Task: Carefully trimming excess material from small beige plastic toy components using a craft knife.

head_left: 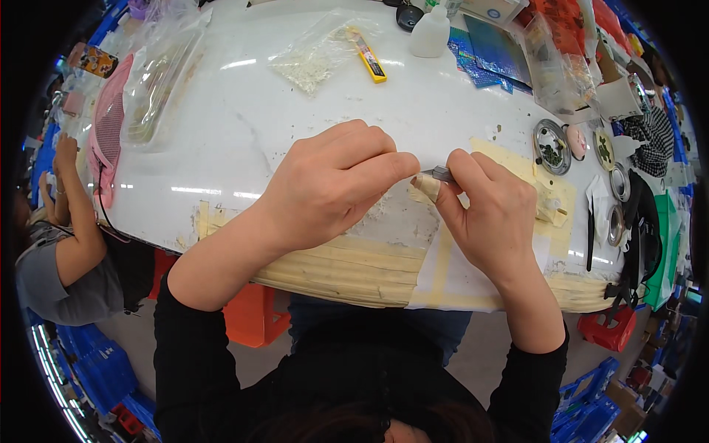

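Above the near part of the white table, my left hand (332, 184) is closed in a pinch, thumb and forefinger pressed together. What it holds, if anything, is too small to make out. Just to its right, my right hand (493, 210) grips a short dark grey blade (442, 174) between thumb and bent fingers. Beige tape (426, 186) wraps the tip of the right thumb. The blade's left end comes close to the left fingertips; whether they touch, I cannot tell.
A clear bag of white bits (306, 70) and a yellow blade case (370, 60) lie beyond my hands. Metal dishes (563, 164), one with dark green pieces, stand at the right. Clear plastic trays (159, 96) lie at the left, where another person (77, 255) sits.
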Demonstrator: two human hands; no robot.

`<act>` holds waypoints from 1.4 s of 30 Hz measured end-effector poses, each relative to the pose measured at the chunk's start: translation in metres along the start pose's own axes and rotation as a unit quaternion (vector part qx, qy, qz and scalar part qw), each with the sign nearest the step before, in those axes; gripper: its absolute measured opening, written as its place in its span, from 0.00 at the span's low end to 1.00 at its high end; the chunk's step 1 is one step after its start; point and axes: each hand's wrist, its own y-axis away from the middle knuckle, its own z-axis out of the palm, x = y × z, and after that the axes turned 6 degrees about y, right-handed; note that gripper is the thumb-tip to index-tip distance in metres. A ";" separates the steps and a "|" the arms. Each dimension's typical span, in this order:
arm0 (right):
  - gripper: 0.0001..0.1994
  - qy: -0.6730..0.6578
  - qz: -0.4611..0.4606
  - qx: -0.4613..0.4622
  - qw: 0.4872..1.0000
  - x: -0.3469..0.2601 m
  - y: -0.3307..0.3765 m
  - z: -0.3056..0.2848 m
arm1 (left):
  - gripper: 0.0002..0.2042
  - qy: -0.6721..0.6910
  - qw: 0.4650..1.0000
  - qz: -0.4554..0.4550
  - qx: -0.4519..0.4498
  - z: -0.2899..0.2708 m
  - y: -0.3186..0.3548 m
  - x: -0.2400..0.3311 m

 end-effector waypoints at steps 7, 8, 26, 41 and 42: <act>0.07 -0.011 -0.004 0.001 1.000 0.000 0.000 0.000 | 0.15 -0.022 1.000 0.017 -0.006 0.000 0.000 0.000; 0.07 -0.012 -0.005 0.001 1.000 0.000 0.000 -0.001 | 0.15 -0.023 1.000 0.017 -0.006 0.000 0.000 0.000; 0.10 -0.014 -0.017 -0.001 1.000 0.002 0.000 -0.001 | 0.04 -0.048 0.963 -0.263 0.018 -0.014 -0.002 -0.037; 0.11 -0.008 -0.009 -0.006 1.000 0.005 -0.002 -0.002 | 0.04 0.148 0.930 -0.306 -0.140 -0.013 -0.002 -0.018; 0.11 -0.008 -0.009 -0.007 1.000 0.005 -0.002 -0.001 | 0.05 0.141 0.935 -0.293 -0.139 -0.012 -0.002 -0.017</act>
